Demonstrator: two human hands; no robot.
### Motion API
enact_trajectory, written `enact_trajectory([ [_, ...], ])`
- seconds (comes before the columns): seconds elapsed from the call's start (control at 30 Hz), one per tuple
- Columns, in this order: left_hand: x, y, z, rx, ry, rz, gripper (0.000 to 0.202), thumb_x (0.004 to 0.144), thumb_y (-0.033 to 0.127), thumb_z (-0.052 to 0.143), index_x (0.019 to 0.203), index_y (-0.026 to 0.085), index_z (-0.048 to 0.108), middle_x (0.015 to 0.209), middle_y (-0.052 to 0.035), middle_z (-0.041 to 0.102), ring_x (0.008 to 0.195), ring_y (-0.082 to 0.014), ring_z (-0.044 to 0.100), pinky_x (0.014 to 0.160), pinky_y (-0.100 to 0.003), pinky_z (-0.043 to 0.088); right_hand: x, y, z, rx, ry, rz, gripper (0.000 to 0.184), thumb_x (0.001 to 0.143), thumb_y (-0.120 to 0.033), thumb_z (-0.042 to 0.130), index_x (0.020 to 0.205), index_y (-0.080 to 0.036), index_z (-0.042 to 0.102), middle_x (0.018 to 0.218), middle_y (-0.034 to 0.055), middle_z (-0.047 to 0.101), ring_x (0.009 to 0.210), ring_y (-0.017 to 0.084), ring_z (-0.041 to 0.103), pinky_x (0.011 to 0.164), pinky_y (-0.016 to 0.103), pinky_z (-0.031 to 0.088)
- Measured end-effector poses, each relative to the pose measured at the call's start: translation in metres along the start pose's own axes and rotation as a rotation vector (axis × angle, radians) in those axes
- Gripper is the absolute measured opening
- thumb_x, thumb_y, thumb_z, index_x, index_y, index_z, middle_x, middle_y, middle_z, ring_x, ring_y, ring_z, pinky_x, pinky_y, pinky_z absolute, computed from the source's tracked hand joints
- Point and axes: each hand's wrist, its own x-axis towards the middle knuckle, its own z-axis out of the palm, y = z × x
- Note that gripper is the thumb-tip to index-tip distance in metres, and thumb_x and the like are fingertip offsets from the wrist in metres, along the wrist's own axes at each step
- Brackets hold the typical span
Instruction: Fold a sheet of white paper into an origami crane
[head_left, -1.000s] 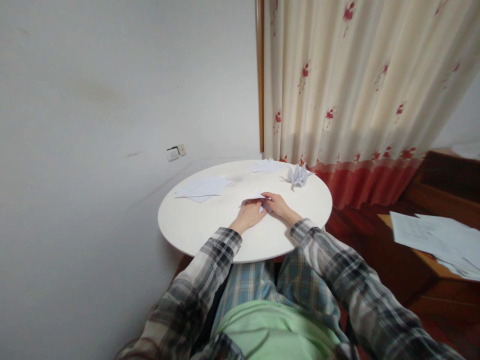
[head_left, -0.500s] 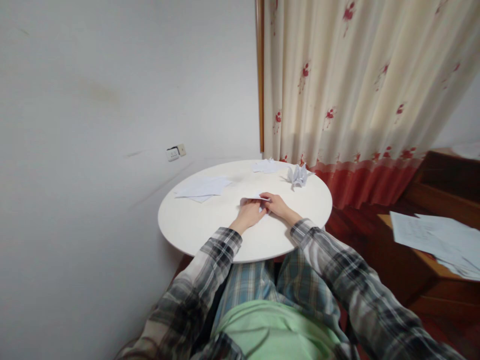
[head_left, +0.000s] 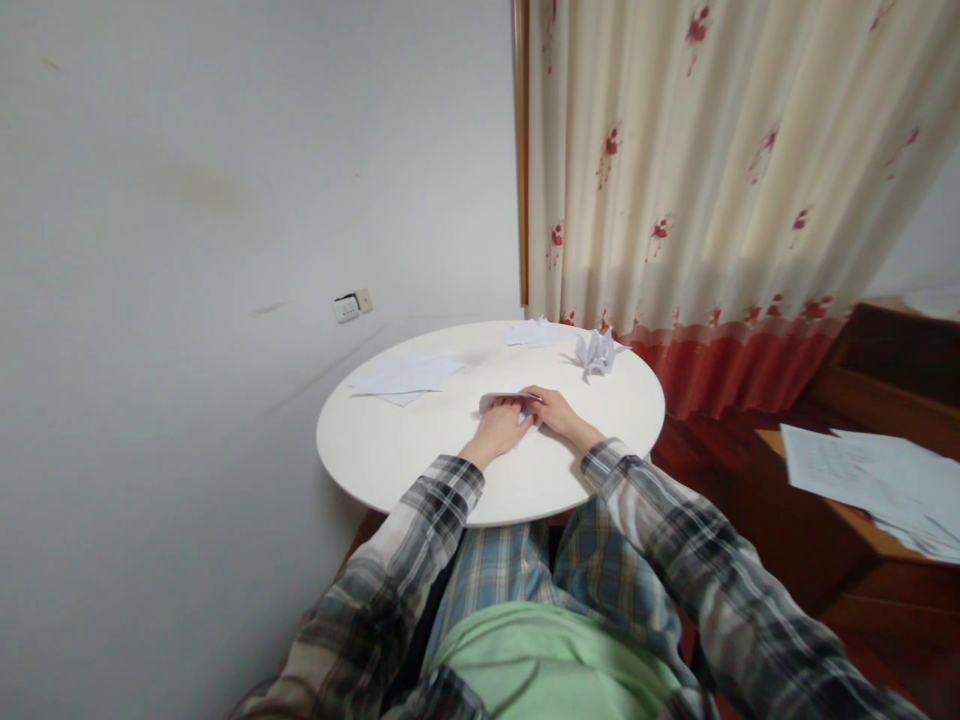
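A small folded piece of white paper (head_left: 501, 400) lies near the middle of the round white table (head_left: 390, 450). My left hand (head_left: 499, 430) presses down on it with fingers bent together. Right beside it, my right hand (head_left: 551, 408) pinches the paper's right edge. Most of the paper is hidden under the two hands. Both arms wear plaid sleeves.
Flat white sheets (head_left: 409, 377) lie at the table's left back. More paper scraps (head_left: 534, 332) and a folded paper figure (head_left: 596, 350) sit at the far edge by the curtain (head_left: 712, 170). A wooden surface with loose sheets (head_left: 870, 475) stands at right. A wall (head_left: 187, 250) is close on the left.
Both hands stay on the paper; the fingers shifted slightly and the paper's lifted flap now lies lower.
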Motion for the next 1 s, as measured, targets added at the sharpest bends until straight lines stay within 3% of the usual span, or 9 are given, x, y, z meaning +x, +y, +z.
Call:
enact_trajectory([
  [0.3, 0.001, -0.006, 0.003, -0.025, -0.023, -0.053, 0.034, 0.086, 0.025, 0.036, 0.115, 0.011, 0.043, 0.112, -0.0146, 0.057, 0.104, -0.0224, 0.053, 0.089, -0.033, 0.040, 0.003, 0.006, -0.002, -0.200, 0.054, 0.115, 0.026, 0.080, -0.014, 0.041, 0.098, -0.016, 0.060, 0.097, 0.0057, 0.064, 0.090, 0.016, 0.056, 0.082, 0.026, 0.040],
  [0.6, 0.002, -0.011, 0.001, -0.045, 0.003, -0.245, 0.033, 0.083, 0.022, 0.041, 0.115, 0.012, 0.040, 0.108, -0.0149, 0.058, 0.105, -0.0214, 0.053, 0.085, -0.032, 0.041, 0.000, -0.006, -0.005, -0.090, 0.143, 0.060, 0.024, 0.085, -0.027, 0.040, 0.097, -0.017, 0.058, 0.092, 0.0046, 0.064, 0.080, 0.013, 0.056, 0.076, 0.024, 0.040],
  [0.8, 0.003, -0.014, 0.002, -0.032, 0.014, -0.285, 0.035, 0.083, 0.023, 0.042, 0.116, 0.012, 0.040, 0.106, -0.0158, 0.058, 0.104, -0.0220, 0.053, 0.084, -0.032, 0.041, 0.002, -0.005, -0.006, -0.117, 0.233, 0.041, 0.022, 0.084, -0.023, 0.038, 0.081, -0.016, 0.059, 0.080, 0.0038, 0.062, 0.074, 0.013, 0.053, 0.070, 0.023, 0.038],
  [1.0, 0.002, -0.015, 0.003, -0.041, 0.003, -0.267, 0.037, 0.083, 0.023, 0.042, 0.118, 0.011, 0.039, 0.108, -0.0161, 0.057, 0.106, -0.0224, 0.053, 0.085, -0.033, 0.041, 0.000, -0.009, -0.005, -0.103, 0.213, -0.011, 0.018, 0.078, -0.022, 0.041, 0.067, -0.016, 0.054, 0.063, -0.0006, 0.053, 0.060, 0.011, 0.046, 0.059, 0.021, 0.035],
])
